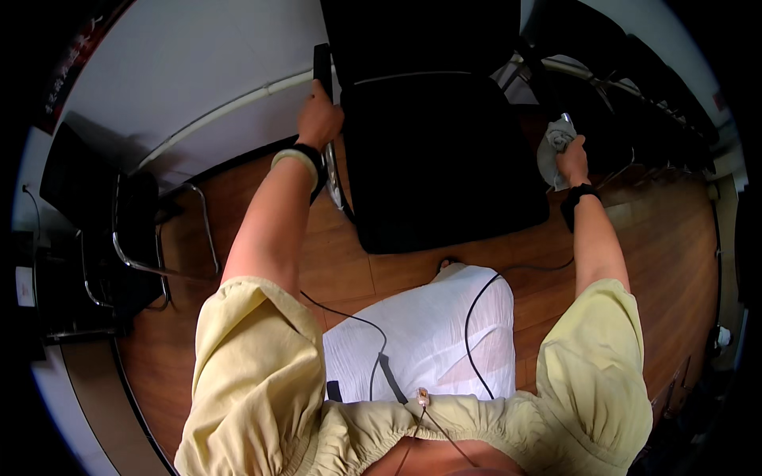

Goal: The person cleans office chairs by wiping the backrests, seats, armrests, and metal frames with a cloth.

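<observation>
A black chair with a dark seat and backrest stands before me, its armrests at either side. My left hand grips the near end of the chair's left black armrest. On the other side, my right hand holds a bunched grey cloth against the front of the right armrest, where a bit of shiny metal shows. Part of the cloth hangs below the fingers. Black bands circle both wrists, and the left wrist also bears a pale bangle.
More black chairs with metal frames stand at the left and the upper right. A white pipe runs along the wall. Thin black cables hang over my white skirt, above the wooden floor.
</observation>
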Tool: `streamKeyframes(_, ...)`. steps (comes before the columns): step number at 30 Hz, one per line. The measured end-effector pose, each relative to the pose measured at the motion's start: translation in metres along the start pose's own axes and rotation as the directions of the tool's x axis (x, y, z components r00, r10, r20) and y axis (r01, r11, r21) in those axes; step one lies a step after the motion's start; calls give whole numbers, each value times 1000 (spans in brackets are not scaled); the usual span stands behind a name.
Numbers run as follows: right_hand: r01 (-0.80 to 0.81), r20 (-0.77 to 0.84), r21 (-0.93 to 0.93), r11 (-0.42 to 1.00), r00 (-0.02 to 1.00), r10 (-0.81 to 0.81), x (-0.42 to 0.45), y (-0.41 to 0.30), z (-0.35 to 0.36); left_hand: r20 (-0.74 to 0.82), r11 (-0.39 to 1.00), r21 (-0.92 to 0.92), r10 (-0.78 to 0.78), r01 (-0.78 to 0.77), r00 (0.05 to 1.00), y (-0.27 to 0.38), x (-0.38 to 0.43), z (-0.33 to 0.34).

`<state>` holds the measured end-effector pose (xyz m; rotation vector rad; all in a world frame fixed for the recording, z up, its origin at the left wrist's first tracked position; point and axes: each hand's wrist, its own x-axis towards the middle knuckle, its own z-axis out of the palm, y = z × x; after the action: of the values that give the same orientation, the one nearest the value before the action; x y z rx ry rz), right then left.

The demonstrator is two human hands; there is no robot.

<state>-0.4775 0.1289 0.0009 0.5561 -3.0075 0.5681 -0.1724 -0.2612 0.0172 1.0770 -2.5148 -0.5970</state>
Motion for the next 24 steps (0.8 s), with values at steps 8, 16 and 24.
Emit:
streamKeyframes(8, -27, 146, 18, 999, 989, 24, 35, 86, 63, 182, 918, -395, 39, 37, 983, -25, -33, 3)
streamKeyframes(16, 171, 467, 340, 925, 823, -324, -106, -62, 81, 516, 978, -5, -177, 209, 838, -121, -284, 33)
streamKeyframes(24, 362, 256, 719, 594, 656, -710, -189, -215, 63, 670, 960, 164, -277, 227, 689, -194, -408, 50)
